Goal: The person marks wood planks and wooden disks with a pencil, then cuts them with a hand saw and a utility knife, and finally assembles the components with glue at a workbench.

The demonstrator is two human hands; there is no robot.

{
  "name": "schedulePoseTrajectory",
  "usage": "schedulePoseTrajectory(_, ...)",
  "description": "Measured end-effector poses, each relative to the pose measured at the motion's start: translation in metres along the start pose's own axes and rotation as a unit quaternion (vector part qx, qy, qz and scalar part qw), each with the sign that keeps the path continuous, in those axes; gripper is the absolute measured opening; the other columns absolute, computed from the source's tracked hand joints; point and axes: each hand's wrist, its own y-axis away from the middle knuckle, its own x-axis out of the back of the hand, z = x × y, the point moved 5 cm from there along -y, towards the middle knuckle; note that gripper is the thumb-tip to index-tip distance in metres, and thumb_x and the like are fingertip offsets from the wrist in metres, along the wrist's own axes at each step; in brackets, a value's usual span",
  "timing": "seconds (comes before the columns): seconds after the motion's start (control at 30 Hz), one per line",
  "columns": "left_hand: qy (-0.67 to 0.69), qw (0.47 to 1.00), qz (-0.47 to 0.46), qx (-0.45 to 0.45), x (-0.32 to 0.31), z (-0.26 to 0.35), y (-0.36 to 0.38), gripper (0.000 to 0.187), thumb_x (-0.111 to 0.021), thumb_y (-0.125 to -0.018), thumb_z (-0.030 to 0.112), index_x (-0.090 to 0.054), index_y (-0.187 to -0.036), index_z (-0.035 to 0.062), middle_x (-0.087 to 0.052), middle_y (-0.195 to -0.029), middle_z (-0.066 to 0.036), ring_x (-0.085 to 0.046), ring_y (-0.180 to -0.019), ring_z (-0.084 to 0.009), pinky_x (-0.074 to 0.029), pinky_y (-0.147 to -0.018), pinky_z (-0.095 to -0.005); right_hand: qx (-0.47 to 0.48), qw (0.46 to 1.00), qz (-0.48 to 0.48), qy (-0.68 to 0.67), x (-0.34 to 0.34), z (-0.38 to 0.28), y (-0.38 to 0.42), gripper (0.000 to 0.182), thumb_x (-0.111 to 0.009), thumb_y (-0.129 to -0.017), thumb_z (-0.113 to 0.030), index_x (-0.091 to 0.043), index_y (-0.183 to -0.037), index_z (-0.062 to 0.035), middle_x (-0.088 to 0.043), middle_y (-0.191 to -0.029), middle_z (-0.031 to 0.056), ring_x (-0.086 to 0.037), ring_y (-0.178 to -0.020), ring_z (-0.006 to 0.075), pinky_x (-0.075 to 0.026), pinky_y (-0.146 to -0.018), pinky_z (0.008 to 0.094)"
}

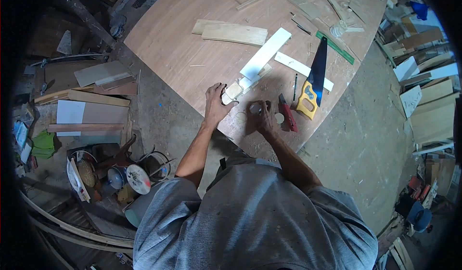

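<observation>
My left hand (216,105) grips the near end of a small pale wood piece (233,92), fingers on its left side and thumb below. That piece lies in line with a long white board (265,53) pointing away from me. My right hand (263,119) is low over the table's near corner, fingers curled beside a small pale round thing (255,108); what they hold is partly hidden. Close to its right are a pale disc (279,118) and a red-handled cutter knife (288,115). A handsaw with a yellow handle (307,101) and a dark pencil (295,87) lie farther right.
The wooden tabletop (168,43) bears flat planks (233,33), a narrow white strip (303,71), a green strip (335,47) and a roll of tape (338,28). Wood offcuts (103,72) and a fan-like machine (138,178) crowd the left floor; boards (433,116) lean at right.
</observation>
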Motion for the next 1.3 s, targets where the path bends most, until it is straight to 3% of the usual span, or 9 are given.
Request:
schedulePoseTrajectory(0.17,0.012,1.0,-0.004,0.002,-0.002,0.002,0.0,0.083,-0.089,-0.061,0.023,-0.051,-0.131,0.0016,-0.045,-0.137,-0.021,-0.039,-0.127,-0.0383,-0.037,-0.107,-0.0465,-0.004,1.0,0.001,0.004,-0.002,0.005,-0.001,0.057,-0.075,-0.076,-0.021,-0.048,-0.126,-0.0139,-0.044,-0.131,0.022,-0.052,-0.116,0.0433,-0.051,-0.088,0.0495)
schedulePoseTrajectory(0.3,0.026,1.0,-0.003,-0.011,0.0,-0.002,0.004,0.079,-0.086,-0.064,0.017,-0.049,-0.133,0.0025,-0.047,-0.137,-0.02,-0.04,-0.127,-0.0371,-0.037,-0.107,-0.0453,-0.012,0.999,-0.027,-0.031,-0.008,0.012,-0.005,0.056,-0.075,-0.076,-0.023,-0.049,-0.126,-0.0155,-0.044,-0.131,0.0222,-0.052,-0.116,0.0431,-0.05,-0.088,0.0495)
schedulePoseTrajectory(0.37,0.033,0.999,-0.007,-0.024,0.001,-0.004,0.004,0.078,-0.084,-0.066,0.014,-0.049,-0.135,0.0029,-0.048,-0.136,-0.02,-0.041,-0.126,-0.0369,-0.037,-0.107,-0.0449,0.011,0.999,0.027,-0.043,-0.004,0.01,-0.004,0.052,-0.074,-0.076,-0.021,-0.052,-0.122,-0.0139,-0.048,-0.119,0.0187,-0.056,-0.102,0.0394,-0.049,-0.085,0.0473)
schedulePoseTrajectory(0.73,0.052,0.997,0.01,0.054,0.015,-0.028,0.007,0.065,-0.067,-0.072,0.001,-0.049,-0.135,0.0019,-0.053,-0.132,-0.019,-0.041,-0.128,-0.0381,-0.033,-0.111,-0.0441,0.093,0.995,0.013,0.045,-0.016,0.015,-0.011,0.058,-0.074,-0.076,-0.024,-0.052,-0.129,-0.0126,-0.047,-0.123,0.0209,-0.053,-0.108,0.0402,-0.047,-0.089,0.0487)
schedulePoseTrajectory(0.87,0.039,0.991,0.105,0.066,0.016,-0.045,0.022,0.057,-0.07,-0.073,0.004,-0.055,-0.129,0.0024,-0.057,-0.127,-0.018,-0.048,-0.122,-0.0367,-0.038,-0.108,-0.0425,0.128,0.99,0.041,0.045,-0.005,0.005,-0.02,0.047,-0.074,-0.078,-0.022,-0.058,-0.121,-0.0104,-0.053,-0.114,0.0199,-0.055,-0.103,0.0388,-0.047,-0.085,0.0479)
schedulePoseTrajectory(0.97,0.044,0.969,0.202,0.134,0.019,-0.046,0.044,0.027,-0.069,-0.079,0.006,-0.065,-0.106,0.0018,-0.064,-0.105,-0.015,-0.058,-0.103,-0.0341,-0.048,-0.093,-0.0419,0.214,0.974,0.049,0.049,-0.002,-0.009,-0.031,0.039,-0.072,-0.08,-0.018,-0.061,-0.116,-0.0072,-0.058,-0.107,0.0187,-0.056,-0.1,0.0381,-0.046,-0.083,0.047)
schedulePoseTrajectory(1.13,0.071,0.961,0.25,0.096,-0.004,-0.034,0.067,0.023,-0.068,-0.082,0.006,-0.065,-0.104,0.0042,-0.064,-0.102,-0.016,-0.058,-0.098,-0.035,-0.048,-0.087,-0.0432,0.211,0.977,-0.005,-0.009,-0.004,-0.033,-0.045,0.022,-0.07,-0.083,-0.013,-0.067,-0.102,-0.0012,-0.064,-0.088,0.0188,-0.061,-0.077,0.0333,-0.049,-0.07,0.0417)
schedulePoseTrajectory(1.17,0.063,0.961,0.25,0.095,-0.009,-0.03,0.068,0.024,-0.069,-0.081,0.007,-0.065,-0.104,0.0033,-0.065,-0.102,-0.016,-0.06,-0.099,-0.035,-0.048,-0.088,-0.043,0.216,0.976,0.01,-0.009,-0.004,-0.037,-0.047,0.021,-0.071,-0.083,-0.016,-0.072,-0.097,-0.0003,-0.068,-0.086,0.0184,-0.064,-0.07,0.0259,-0.051,-0.066,0.0352)
schedulePoseTrajectory(1.3,0.063,0.966,0.24,0.075,-0.027,-0.024,0.059,0.037,-0.072,-0.08,0.009,-0.064,-0.116,0.0044,-0.063,-0.115,-0.017,-0.058,-0.11,-0.035,-0.045,-0.097,-0.0436,0.213,0.976,-0.027,-0.032,-0.011,-0.052,-0.052,0.018,-0.068,-0.084,-0.011,-0.071,-0.096,0.0023,-0.068,-0.082,0.0206,-0.064,-0.068,0.0266,-0.051,-0.065,0.0347)
